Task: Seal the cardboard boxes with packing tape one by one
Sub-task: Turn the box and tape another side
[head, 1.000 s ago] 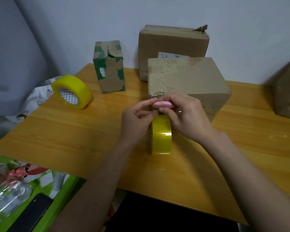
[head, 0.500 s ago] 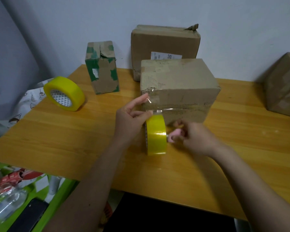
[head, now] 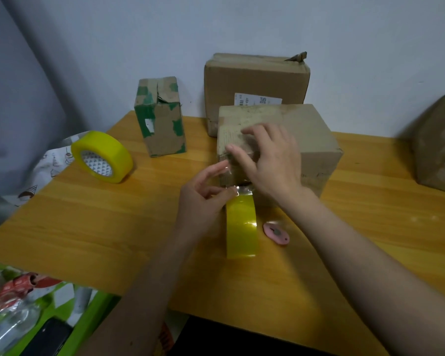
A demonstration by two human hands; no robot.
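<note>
Matt cardboard, glossy tape, smooth wood

The nearest box (head: 316, 140) is matt brown cardboard with a scuffed, rough top; the tape roll (head: 242, 227) standing before it is glossy yellow plastic catching highlights. The table (head: 88, 227) is smooth, lightly shiny wood grain, and the small cutter (head: 276, 233) looks pink matt plastic.

Two bare forearms enter from the bottom of the frame, one from the lower middle and one from the lower right corner. Neither shows a sleeve, watch, bracelet or glove up to the frame's edge. The left hand (head: 203, 199) and the right hand (head: 270, 160) sit near the centre of the frame; no rings show, and the nails look short and unpainted.
</note>
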